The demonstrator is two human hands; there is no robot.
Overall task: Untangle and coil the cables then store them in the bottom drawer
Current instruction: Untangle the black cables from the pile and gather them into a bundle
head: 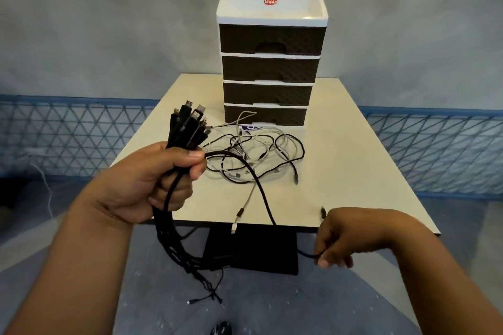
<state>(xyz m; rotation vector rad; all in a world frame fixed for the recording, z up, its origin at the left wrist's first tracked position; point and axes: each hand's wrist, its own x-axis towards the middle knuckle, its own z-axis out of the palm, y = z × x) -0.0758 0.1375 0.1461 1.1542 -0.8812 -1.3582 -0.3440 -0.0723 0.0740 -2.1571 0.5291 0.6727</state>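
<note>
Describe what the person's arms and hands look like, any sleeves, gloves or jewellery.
Both forearms are bare as far as the frame shows, with no sleeves in view. The left hand and the right hand wear no gloves, and no rings, watch or bracelet show on the visible fingers and wrists. The fingernails that show are short and unpainted.

Drawer unit [271,62] stands at far middle of table [353,166], upper centre of frame. Loose cable tangle [255,155] lies on table just before bottom drawer [265,115]. Your left hand [152,179], left of tangle, holds cable bundle [185,130]; ends hang below table edge. Your right hand [340,239] sits lower right, before table's near edge, pinching one cable [306,254].
</note>
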